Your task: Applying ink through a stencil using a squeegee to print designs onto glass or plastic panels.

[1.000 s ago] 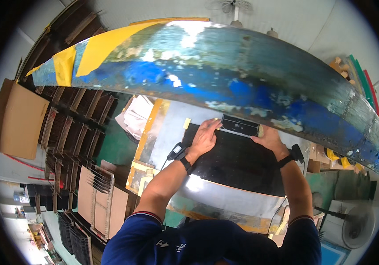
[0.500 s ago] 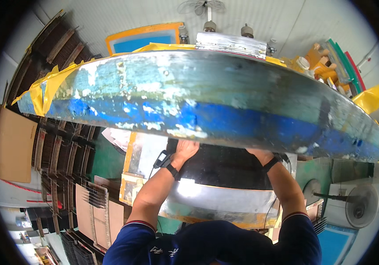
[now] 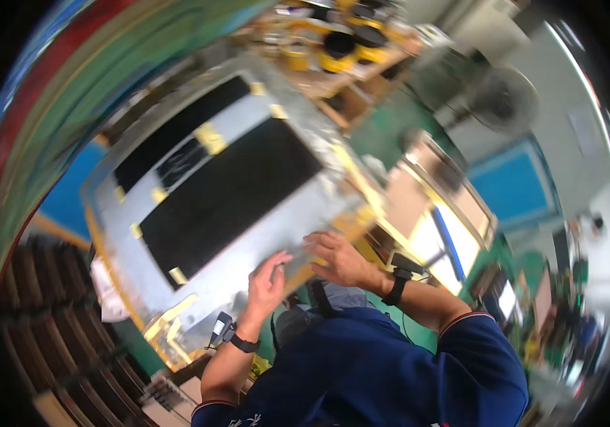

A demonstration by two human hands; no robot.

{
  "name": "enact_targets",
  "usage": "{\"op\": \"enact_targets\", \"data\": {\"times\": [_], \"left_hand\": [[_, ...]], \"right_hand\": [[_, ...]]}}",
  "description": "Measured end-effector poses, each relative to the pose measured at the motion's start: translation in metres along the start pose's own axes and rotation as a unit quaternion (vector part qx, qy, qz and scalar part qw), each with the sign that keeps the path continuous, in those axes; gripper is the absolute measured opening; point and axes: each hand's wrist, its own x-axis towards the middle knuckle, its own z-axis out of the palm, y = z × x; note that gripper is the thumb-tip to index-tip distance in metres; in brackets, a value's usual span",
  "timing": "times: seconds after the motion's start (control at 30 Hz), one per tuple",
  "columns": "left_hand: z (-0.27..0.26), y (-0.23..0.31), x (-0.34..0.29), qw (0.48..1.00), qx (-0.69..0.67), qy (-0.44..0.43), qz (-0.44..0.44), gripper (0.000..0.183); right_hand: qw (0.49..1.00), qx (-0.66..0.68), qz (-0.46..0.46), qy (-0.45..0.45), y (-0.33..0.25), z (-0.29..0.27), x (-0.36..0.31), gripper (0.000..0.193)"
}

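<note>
My left hand (image 3: pixel 267 288) hovers at the near edge of the worktable (image 3: pixel 244 245), its fingers stretched out and holding nothing. Close to its right, my right hand (image 3: pixel 336 260) has its fingers apart, also with nothing in them. A large black sheet (image 3: pixel 230 196) lies on the pale tabletop just beyond both hands. Pieces of yellow tape (image 3: pixel 211 138) sit at its edges and by a second, longer black sheet (image 3: pixel 184 135) farther off. Between them lies a small dark piece (image 3: pixel 180 164). The picture is blurred by motion.
At the upper left rises a large screen frame (image 3: pixel 56 107), streaked green, red and blue. Ink tubs (image 3: pixel 338 48) stand on a bench beyond the table. A fan (image 3: pixel 501 99) and a pink-brown board (image 3: pixel 429 192) are to the right; dark racks (image 3: pixel 63 313) fill the lower left.
The view has turned right. The large frame that was in front of me is now raised at the upper left, exposing the table, and both hands are off it, drawn together near my body.
</note>
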Motion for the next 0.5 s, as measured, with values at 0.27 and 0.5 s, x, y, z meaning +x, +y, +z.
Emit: {"op": "enact_targets", "data": {"times": [0.27,0.5], "left_hand": [[0.2,0.009,-0.029,0.949,-0.009,-0.311,0.053,0.032],[0.38,0.008,-0.002,0.934,0.147,-0.303,0.122,0.052]], "right_hand": [[0.904,-0.037,0.385,0.18,0.029,-0.038,-0.269,0.032],[0.74,-0.081,0.6,0.294,0.132,-0.089,-0.48,0.03]]}}
